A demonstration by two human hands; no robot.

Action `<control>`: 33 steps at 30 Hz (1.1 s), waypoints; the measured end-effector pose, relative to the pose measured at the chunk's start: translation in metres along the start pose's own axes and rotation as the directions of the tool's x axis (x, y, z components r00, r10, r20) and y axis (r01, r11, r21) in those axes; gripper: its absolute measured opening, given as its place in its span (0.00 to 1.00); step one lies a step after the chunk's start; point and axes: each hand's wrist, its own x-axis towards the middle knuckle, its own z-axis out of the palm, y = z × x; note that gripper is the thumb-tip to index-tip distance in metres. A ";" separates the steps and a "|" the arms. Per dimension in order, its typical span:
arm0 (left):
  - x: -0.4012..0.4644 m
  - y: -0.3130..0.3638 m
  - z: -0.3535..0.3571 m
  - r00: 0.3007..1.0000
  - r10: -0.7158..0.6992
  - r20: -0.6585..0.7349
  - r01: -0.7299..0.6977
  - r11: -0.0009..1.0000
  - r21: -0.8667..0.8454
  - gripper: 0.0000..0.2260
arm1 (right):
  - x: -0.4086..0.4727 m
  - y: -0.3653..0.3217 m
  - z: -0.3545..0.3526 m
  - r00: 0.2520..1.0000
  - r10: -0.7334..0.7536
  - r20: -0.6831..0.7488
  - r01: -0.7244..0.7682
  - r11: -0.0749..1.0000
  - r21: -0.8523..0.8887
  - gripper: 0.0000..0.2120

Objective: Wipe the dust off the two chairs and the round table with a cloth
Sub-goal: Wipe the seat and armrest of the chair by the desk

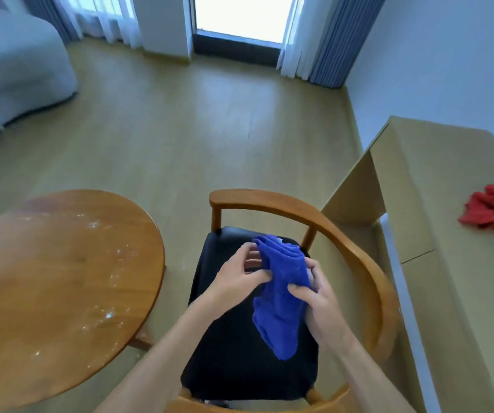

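A blue cloth (281, 299) hangs bunched between both my hands above the black seat of a wooden armchair (344, 242). My left hand (236, 278) pinches the cloth's left side and my right hand (314, 296) grips its right side. The round wooden table (46, 278) stands to the left of the chair, with pale specks scattered on its top. Only one chair is in view.
A light wooden desk (448, 263) runs along the right wall with a red cloth (493, 207) lying on it. A grey sofa (10, 70) sits at the far left. Wooden floor stretches ahead to a curtained glass door (239, 19).
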 end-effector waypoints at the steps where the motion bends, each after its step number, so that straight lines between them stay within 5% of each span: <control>1: -0.010 0.011 -0.001 1.000 0.003 0.017 -0.002 0.998 -0.057 0.21 | -0.007 -0.012 0.002 0.999 -0.022 0.029 0.020 0.998 0.061 0.22; 4: -0.044 0.046 0.004 0.995 0.009 0.100 0.008 0.986 -0.168 0.26 | -0.034 -0.046 0.010 0.995 -0.078 0.060 0.067 0.985 0.159 0.20; 10: -0.107 0.086 0.029 0.993 0.118 0.028 -0.107 0.957 -0.271 0.14 | -0.094 -0.083 0.014 0.993 -0.120 -0.002 0.120 0.993 0.021 0.09; 15: -0.151 0.112 0.032 0.960 0.234 -0.157 -0.243 0.969 -0.039 0.16 | -0.127 -0.121 0.008 0.960 -0.233 0.156 0.259 0.951 -0.171 0.13; 19: -0.186 0.133 0.012 0.951 0.308 -0.027 -0.298 0.937 0.182 0.13 | -0.137 -0.157 0.016 0.900 -0.272 0.341 0.413 0.779 -0.471 0.12; 23: -0.211 0.147 -0.017 0.953 0.304 -0.021 -0.295 0.936 0.190 0.13 | -0.135 -0.172 0.034 0.874 -0.261 0.410 0.436 0.795 -0.423 0.06; 30: -0.231 0.122 -0.061 0.893 0.379 -0.243 -0.263 0.877 0.401 0.12 | -0.130 -0.167 0.100 0.791 -0.306 0.529 0.608 0.480 -0.632 0.12; 33: -0.246 0.122 -0.085 0.891 0.358 -0.281 -0.270 0.913 0.306 0.15 | -0.130 -0.166 0.128 0.785 -0.353 0.509 0.618 0.502 -0.605 0.12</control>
